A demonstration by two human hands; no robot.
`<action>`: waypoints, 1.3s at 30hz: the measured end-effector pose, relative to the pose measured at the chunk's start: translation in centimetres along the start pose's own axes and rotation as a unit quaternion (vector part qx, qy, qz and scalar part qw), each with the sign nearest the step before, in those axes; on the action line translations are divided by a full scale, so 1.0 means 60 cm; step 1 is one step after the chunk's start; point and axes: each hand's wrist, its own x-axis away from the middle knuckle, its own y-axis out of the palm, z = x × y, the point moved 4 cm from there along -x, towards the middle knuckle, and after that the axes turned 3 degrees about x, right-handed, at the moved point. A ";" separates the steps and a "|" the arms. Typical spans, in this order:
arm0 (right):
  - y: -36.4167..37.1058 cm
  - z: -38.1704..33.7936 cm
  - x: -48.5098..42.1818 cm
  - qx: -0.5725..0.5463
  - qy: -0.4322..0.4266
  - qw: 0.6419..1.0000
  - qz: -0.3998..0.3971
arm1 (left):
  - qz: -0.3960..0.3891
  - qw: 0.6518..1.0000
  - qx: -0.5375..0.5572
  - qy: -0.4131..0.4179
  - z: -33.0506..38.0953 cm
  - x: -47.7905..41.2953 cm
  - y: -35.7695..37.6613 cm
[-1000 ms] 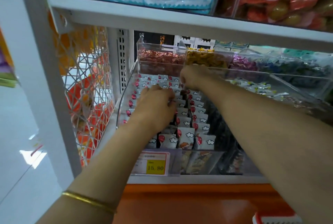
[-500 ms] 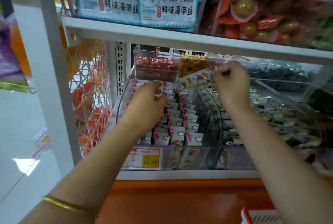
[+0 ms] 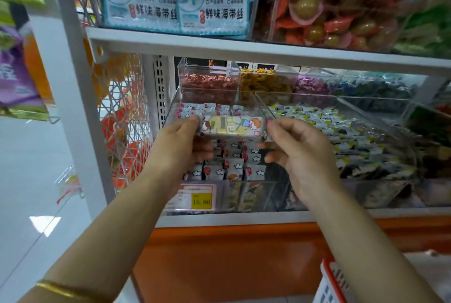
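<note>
A long snack packet [image 3: 233, 126] with a cartoon print and a barcode is held level in front of the shelf. My left hand [image 3: 181, 143] pinches its left end and my right hand [image 3: 296, 150] pinches its right end. Below and behind it a clear bin [image 3: 249, 194] holds rows of small white packets [image 3: 231, 163] with red dots and clouds.
A yellow price tag [image 3: 201, 201] reading 15.80 sits on the bin front. More clear bins [image 3: 339, 101] of wrapped sweets fill the shelf to the right. The upper shelf [image 3: 244, 50] carries seaweed packs and bagged snacks. A red and white basket [image 3: 332, 283] is at lower right.
My right hand lifted the long packet out of the bin and brought it forward. My left hand left the small packets and took the packet's left end.
</note>
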 end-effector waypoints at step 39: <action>-0.015 0.013 -0.013 0.087 -0.089 0.992 -0.028 | -0.148 0.963 -0.191 0.116 0.036 0.011 0.004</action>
